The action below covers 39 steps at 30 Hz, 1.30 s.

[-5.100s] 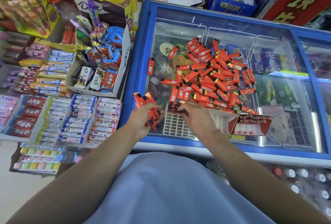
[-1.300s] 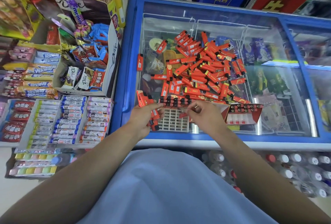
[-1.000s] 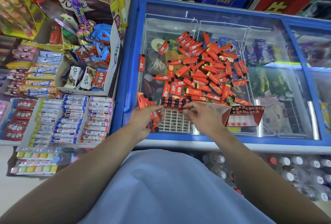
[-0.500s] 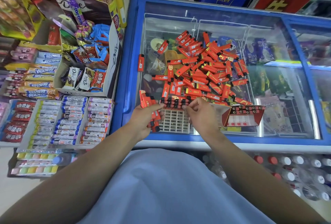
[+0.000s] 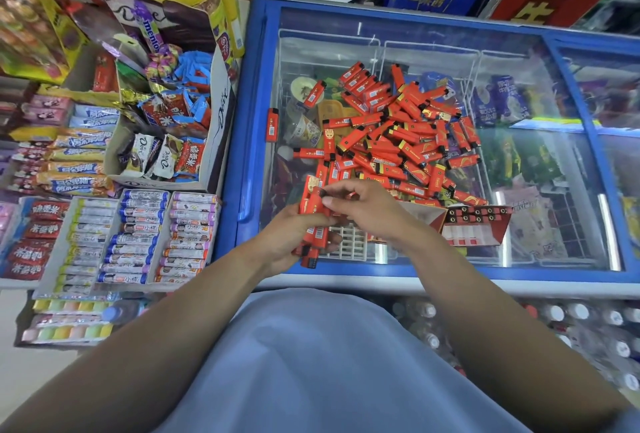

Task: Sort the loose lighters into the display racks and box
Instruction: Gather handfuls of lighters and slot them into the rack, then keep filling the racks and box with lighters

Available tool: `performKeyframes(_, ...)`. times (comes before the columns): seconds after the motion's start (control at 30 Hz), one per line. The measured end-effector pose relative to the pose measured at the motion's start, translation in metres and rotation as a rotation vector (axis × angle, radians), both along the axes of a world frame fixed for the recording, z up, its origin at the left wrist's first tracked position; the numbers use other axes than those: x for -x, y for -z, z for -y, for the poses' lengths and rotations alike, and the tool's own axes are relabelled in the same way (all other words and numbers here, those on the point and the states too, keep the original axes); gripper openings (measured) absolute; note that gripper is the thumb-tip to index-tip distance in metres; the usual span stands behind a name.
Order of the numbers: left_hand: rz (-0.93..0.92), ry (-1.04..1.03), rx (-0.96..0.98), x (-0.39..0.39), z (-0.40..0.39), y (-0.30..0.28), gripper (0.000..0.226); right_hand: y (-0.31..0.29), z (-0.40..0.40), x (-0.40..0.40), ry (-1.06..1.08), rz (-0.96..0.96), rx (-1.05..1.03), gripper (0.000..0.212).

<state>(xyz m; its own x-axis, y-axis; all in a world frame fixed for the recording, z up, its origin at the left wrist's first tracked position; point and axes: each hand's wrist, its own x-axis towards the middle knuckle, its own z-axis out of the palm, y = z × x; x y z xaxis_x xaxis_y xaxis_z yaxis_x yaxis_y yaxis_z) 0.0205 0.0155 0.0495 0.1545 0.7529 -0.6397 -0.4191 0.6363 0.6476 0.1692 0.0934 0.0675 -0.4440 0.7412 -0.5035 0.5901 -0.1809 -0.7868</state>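
Lighters, a red bundle of them standing roughly on end, are sitting in the left hand, whose fingers are wrapping around the bundle from below, just over the white slotted rack at the near edge of the freezer lid. The right hand is meeting the bundle at its top, thumb and forefinger pinching the black cap end of one lighter. Judging by their look, these are light, stiff plastic bodies with smooth printed sleeves, so they are likely sliding against each other easily; a pinch across the flat faces near the cap seems the surest hold, one at a time, while the other palm is cradling the rest. Behind the hands, the loose pile is spreading over the glass, with one stray lighter lying apart by the blue frame. The red display box is standing just right of the rack, a row of black caps showing at its top.
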Motion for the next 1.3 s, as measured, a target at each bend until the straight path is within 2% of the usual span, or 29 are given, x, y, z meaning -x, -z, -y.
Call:
performKeyframes(0.17,-0.02,0.074,0.0,0.001,0.0,0.001,0.02,-0.003,-0.001,-0.006,-0.032,0.027,0.063,0.017)
performKeyframes(0.37,-0.105,-0.042,0.011,0.001,-0.006,0.007,0.027,-0.003,-0.009,-0.023,0.285,-0.093,0.166,0.008)
performKeyframes(0.43,-0.167,-0.086,0.023,0.003,-0.006,0.01,0.034,-0.004,-0.014,-0.038,0.304,-0.099,0.17,0.005)
performKeyframes(0.6,-0.257,-0.107,0.04,0.004,-0.003,0.016,0.035,-0.005,-0.012,-0.064,0.156,0.091,0.072,0.012)
performKeyframes(0.73,-0.243,-0.118,0.046,0.004,-0.005,0.016,0.03,0.005,-0.006,-0.065,0.142,0.177,-0.045,0.003)
performKeyframes(0.83,-0.182,-0.141,0.048,0.003,-0.006,0.013,0.026,0.016,-0.005,-0.062,0.139,0.2,-0.074,0.012)
performKeyframes(1.0,-0.131,-0.147,0.057,0.006,-0.004,0.011,0.022,0.033,-0.006,-0.064,0.089,0.211,-0.007,0.009)
performKeyframes(1.17,-0.148,-0.156,0.077,0.006,-0.003,0.01,0.025,0.035,-0.003,-0.068,0.104,0.266,-0.235,0.01)
performKeyframes(1.3,-0.18,-0.166,0.091,0.004,-0.002,0.008,0.027,0.04,-0.002,-0.066,0.164,0.253,-0.236,0.016)
